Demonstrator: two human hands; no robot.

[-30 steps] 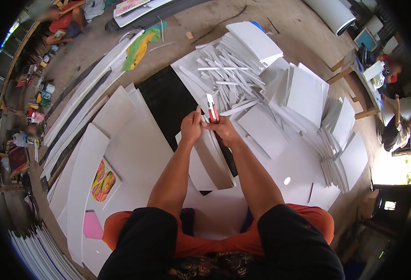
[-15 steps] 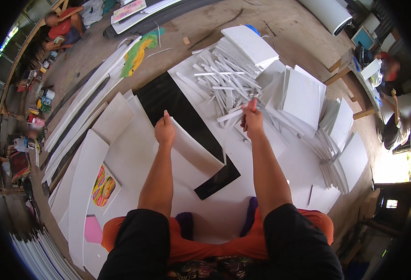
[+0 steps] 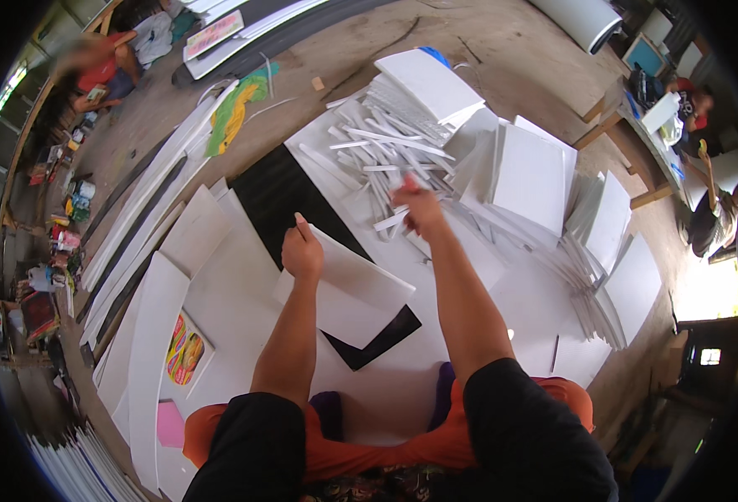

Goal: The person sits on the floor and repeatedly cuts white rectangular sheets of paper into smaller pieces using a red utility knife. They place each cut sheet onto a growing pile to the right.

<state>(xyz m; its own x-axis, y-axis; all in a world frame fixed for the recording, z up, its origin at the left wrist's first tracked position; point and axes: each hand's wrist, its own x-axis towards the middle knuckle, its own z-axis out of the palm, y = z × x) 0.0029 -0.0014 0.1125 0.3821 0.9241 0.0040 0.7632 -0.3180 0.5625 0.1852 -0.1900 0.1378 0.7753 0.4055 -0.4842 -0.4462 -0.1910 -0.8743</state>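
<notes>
While I hold the sheet (image 3: 360, 293) in a closed left hand (image 3: 303, 251), my right hand (image 3: 421, 211) is curled around a blurred red tool (image 3: 408, 181). Strips (image 3: 396, 140) lie at twelve o'clock.

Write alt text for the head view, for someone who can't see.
A person's left hand holds a white panel over a black sheet; the right hand grips a blurred red tool. Loose white strips and stacked white sheets lie ahead and rightward.

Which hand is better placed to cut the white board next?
Probably the right hand: it holds the red cutter, though that looks blurred here. The left hand grips the white board, so it seems better placed for steadying.
</notes>
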